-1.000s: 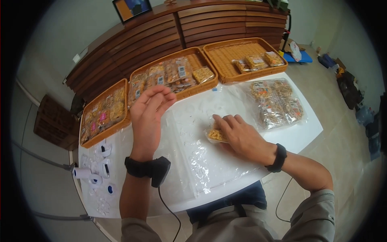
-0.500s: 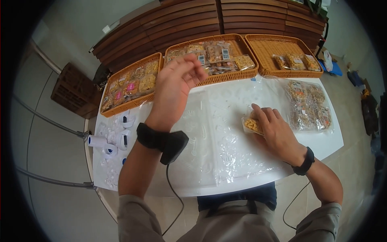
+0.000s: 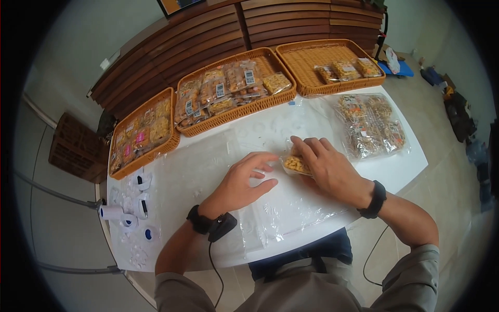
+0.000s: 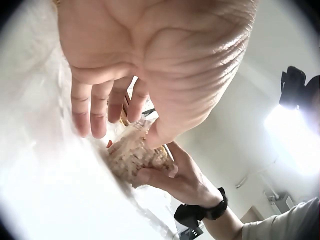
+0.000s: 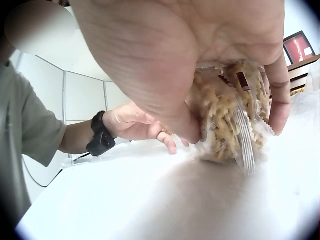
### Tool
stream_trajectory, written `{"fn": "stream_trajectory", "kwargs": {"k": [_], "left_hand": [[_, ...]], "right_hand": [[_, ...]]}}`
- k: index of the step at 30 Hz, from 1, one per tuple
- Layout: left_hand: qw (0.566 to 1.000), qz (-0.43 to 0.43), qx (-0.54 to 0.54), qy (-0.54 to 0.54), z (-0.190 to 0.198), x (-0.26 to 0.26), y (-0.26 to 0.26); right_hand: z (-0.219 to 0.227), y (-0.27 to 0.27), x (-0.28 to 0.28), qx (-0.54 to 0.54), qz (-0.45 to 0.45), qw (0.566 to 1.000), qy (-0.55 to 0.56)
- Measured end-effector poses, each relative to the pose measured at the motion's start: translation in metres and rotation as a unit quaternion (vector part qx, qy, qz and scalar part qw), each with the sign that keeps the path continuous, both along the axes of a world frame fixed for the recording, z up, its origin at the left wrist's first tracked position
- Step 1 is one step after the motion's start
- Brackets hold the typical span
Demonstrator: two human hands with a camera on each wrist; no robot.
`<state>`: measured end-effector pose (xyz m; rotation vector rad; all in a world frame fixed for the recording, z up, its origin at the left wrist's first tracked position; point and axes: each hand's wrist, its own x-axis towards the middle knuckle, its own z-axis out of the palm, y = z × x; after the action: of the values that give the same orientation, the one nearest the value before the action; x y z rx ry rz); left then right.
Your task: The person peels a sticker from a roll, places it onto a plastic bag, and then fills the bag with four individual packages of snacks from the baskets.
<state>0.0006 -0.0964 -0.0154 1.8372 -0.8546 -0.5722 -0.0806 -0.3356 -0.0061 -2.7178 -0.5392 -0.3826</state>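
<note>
My right hand (image 3: 335, 171) grips a clear plastic pack of yellowish crunchy snack pieces (image 3: 295, 165) over the white table. In the right wrist view the thumb and fingers wrap round the pack (image 5: 220, 115), whose striped wrapper seam faces the camera. Just left of it, my left hand (image 3: 241, 182) reaches in with fingers spread and nothing in its grasp. From the left wrist camera, its fingers (image 4: 98, 115) hang straight beside the crinkled wrapper (image 4: 135, 155).
A large clear bag of snack packs (image 3: 369, 127) lies at the table's right. Along the back stand three wicker trays (image 3: 304, 86) holding packed snacks, the middle one fullest. Label rolls and scraps (image 3: 127, 221) litter the left edge. Clear plastic sheeting (image 3: 208, 156) covers part of the table.
My left hand has come down from its raised position near the trays to beside the snack pack, its fingers opening out. The right hand keeps its grip on the pack. The head view has shifted.
</note>
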Motion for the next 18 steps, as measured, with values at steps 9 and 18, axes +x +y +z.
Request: {"fn": "stream_trajectory", "kwargs": {"k": [9, 18], "left_hand": [[0.991, -0.106, -0.052, -0.056, -0.014, 0.002, 0.013], [0.963, -0.181, -0.006, -0.202, -0.021, -0.005, 0.015]], "right_hand": [[0.003, 0.0, 0.001, 0.016, 0.002, 1.0, 0.016], [0.025, -0.006, -0.004, 0.104, -0.047, 0.988, 0.103]]}}
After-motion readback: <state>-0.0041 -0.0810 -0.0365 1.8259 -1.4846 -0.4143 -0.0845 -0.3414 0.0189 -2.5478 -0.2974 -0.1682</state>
